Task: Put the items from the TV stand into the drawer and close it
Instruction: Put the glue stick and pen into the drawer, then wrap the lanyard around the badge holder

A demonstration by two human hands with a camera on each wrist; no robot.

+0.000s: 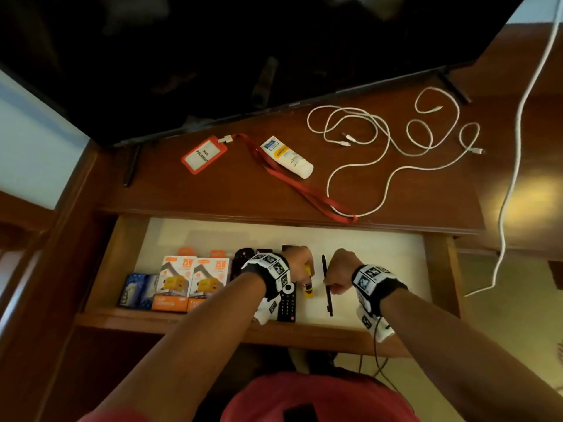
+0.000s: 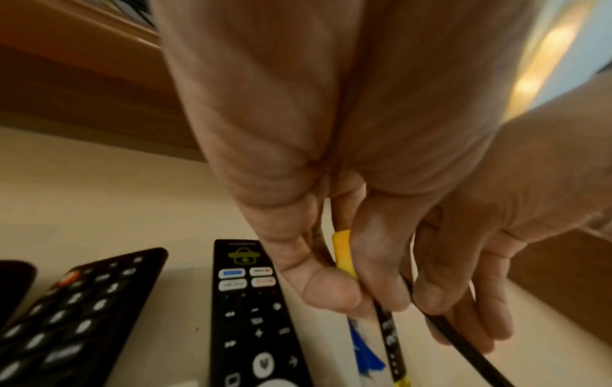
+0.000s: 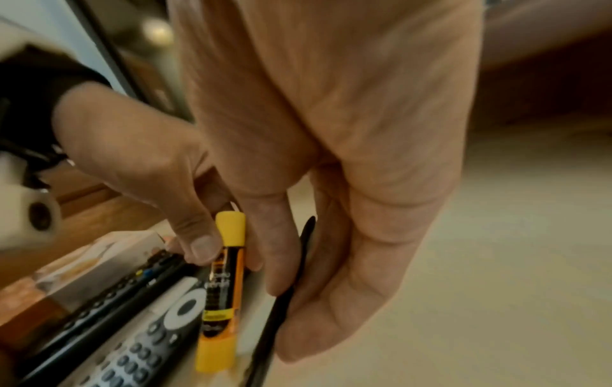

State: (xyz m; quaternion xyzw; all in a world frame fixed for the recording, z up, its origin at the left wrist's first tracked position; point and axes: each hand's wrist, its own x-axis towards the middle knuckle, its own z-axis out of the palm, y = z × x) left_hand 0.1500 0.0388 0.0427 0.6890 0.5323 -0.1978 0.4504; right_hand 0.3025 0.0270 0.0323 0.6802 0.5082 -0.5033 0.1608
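The wooden drawer (image 1: 438, 269) stands pulled out, lined in white. Inside it my left hand (image 1: 304, 271) pinches a yellow glue stick (image 1: 308, 283) at its cap end, its body lying beside a black remote (image 1: 288, 303). Just to the right, my right hand (image 1: 330, 284) grips a black pen (image 1: 328, 296) that lies on the liner. On the stand top are an orange badge holder (image 1: 203, 155) with a red lanyard (image 1: 292, 181), a white cream tube (image 1: 286, 156) and white cables (image 1: 380, 138). The wrist views show the glue stick (image 2: 344, 254) (image 3: 225, 288) and pen (image 3: 288, 301).
Two orange charger boxes (image 1: 192, 281), a blue box (image 1: 137, 287) and further remotes (image 2: 82, 309) fill the drawer's left half. A dark TV screen (image 1: 243, 56) overhangs the back of the stand. A white cord (image 1: 515, 166) hangs at the right.
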